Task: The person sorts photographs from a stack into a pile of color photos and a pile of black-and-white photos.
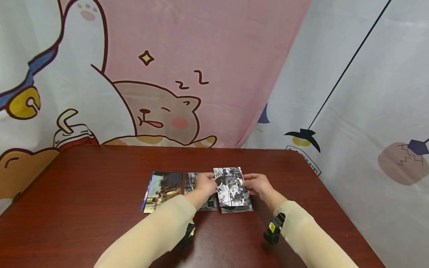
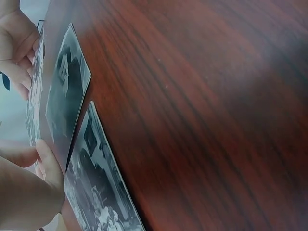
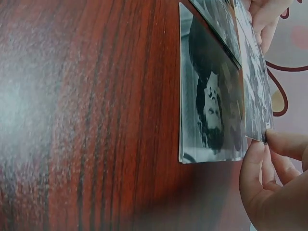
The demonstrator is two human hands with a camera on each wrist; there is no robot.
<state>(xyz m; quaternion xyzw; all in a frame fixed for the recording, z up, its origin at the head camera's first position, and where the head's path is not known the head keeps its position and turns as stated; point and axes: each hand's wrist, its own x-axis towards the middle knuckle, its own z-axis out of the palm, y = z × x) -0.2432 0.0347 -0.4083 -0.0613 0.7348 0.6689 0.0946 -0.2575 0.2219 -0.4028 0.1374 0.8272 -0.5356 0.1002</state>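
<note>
Both hands hold a black-and-white photo (image 1: 230, 188) by its opposite side edges, above another black-and-white photo (image 1: 238, 210) lying on the table. My left hand (image 1: 205, 184) pinches the left edge, and my right hand (image 1: 258, 185) pinches the right edge between thumb and fingers. In the right wrist view the lower photo (image 3: 211, 106) shows a portrait, with the held photo (image 3: 255, 82) raised over its far side. Under my left hand lies a middle black-and-white photo (image 1: 211, 204), partly hidden by the hand. Left of that, a colour photo (image 1: 167, 190) rests over a blue-edged one.
The photos lie in a row on a dark red-brown wooden table (image 1: 83, 193). Behind it hangs a cloth (image 1: 234, 74) printed with a sleeping cartoon animal. A pale cloth (image 1: 368, 111) borders the right side. Black wrist cameras (image 1: 273, 230) sit on the sleeves.
</note>
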